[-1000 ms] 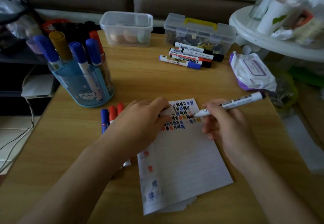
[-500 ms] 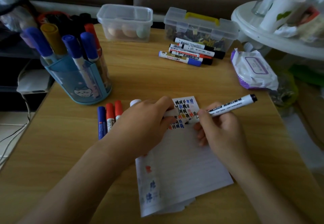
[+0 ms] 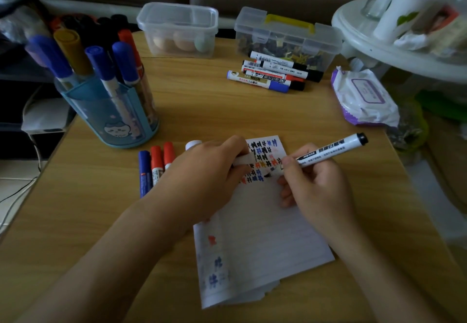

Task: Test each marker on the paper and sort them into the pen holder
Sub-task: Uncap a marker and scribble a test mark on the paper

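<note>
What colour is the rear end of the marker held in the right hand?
Black, capping the white-barrelled marker in the right hand; clearest in the head view.

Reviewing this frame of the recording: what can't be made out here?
Head view only.
1. White object in the left hand: fingers cover most of it; cap or marker, cannot tell.
2. Tip of the marker in the right hand: shadowed between the hands; contact with the paper unclear.
3. The three markers beside the pen holder: lower ends hidden by the left hand.

Left hand (image 3: pixel 204 173), right hand (image 3: pixel 317 186), both curled.
</note>
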